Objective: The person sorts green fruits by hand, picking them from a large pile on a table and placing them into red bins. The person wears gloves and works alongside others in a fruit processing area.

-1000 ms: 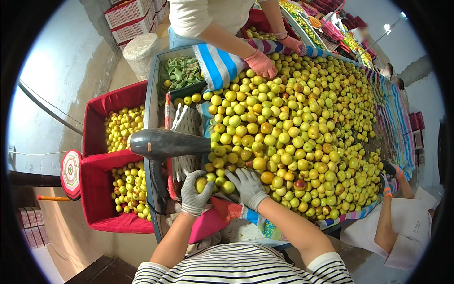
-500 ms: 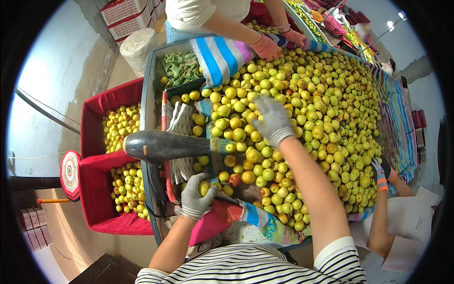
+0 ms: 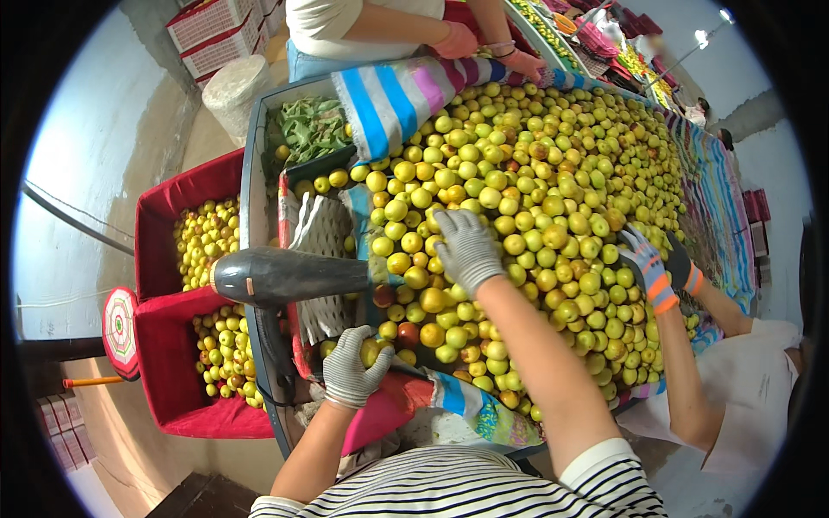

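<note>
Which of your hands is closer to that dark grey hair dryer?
Left. The left hand is just below the dark grey hair dryer; the right hand lies farther right on the yellow-green fruit.

Fruit (image 3: 553,198) on table (image 3: 255,173); bins (image 3: 173,216) w/ fruit left; hair dryer (image 3: 285,276) betw.

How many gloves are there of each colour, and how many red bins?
Grey gloves, on the left hand holding a yellow fruit and the right hand: 2
Pink gloves: 2
Patterned gloves with orange cuffs: 2
Red bins: 2
Total: 8
</note>
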The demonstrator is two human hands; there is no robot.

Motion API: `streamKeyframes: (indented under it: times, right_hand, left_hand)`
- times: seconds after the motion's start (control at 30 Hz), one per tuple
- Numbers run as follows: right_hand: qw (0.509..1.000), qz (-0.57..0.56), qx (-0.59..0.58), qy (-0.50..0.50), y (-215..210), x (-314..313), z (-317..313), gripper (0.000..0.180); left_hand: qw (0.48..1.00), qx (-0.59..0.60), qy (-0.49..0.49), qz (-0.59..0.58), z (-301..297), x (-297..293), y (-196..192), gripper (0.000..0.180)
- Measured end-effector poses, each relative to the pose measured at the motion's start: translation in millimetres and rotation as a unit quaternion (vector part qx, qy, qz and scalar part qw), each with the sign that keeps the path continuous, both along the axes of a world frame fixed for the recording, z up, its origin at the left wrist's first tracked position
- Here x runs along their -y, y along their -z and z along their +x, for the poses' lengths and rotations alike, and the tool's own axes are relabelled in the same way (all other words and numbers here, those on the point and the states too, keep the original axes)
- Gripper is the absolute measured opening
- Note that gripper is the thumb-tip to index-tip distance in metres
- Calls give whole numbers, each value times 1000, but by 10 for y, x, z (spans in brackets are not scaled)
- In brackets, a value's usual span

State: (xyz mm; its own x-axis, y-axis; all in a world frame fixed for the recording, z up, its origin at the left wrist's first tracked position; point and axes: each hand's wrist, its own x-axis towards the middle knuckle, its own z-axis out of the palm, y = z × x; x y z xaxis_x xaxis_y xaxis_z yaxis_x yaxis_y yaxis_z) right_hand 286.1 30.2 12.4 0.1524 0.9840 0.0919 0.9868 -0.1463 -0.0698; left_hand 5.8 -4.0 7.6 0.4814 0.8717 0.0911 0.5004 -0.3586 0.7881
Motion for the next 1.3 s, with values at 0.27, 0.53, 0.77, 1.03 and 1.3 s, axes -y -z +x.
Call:
streamKeyframes:
  times: [0.27, 0.53, 0.77, 1.03, 1.3]
  right_hand:
    - [986, -64, -156, 11, 47, 168, -828, 60]
    - [950, -53, -306, -22, 47, 451, -1245, 33]
    - [829, 70, -554, -27, -45, 746, -1386, 42]
    - [925, 13, -372, -80, -302, 1078, -1322, 61]
    - [986, -55, 119, 101, -525, 1059, 827, 70]
  left_hand:
    - [1000, -1, -10, 1, -14, 8, 22, 35]
    - [1000, 9, -2, 24, -32, 0, 102, 37]
    - [987, 113, 30, -106, -35, -38, 190, 41]
    - [963, 215, 89, -132, -26, 86, 270, 61]
    - [989, 68, 38, -122, 41, 19, 141, 56]
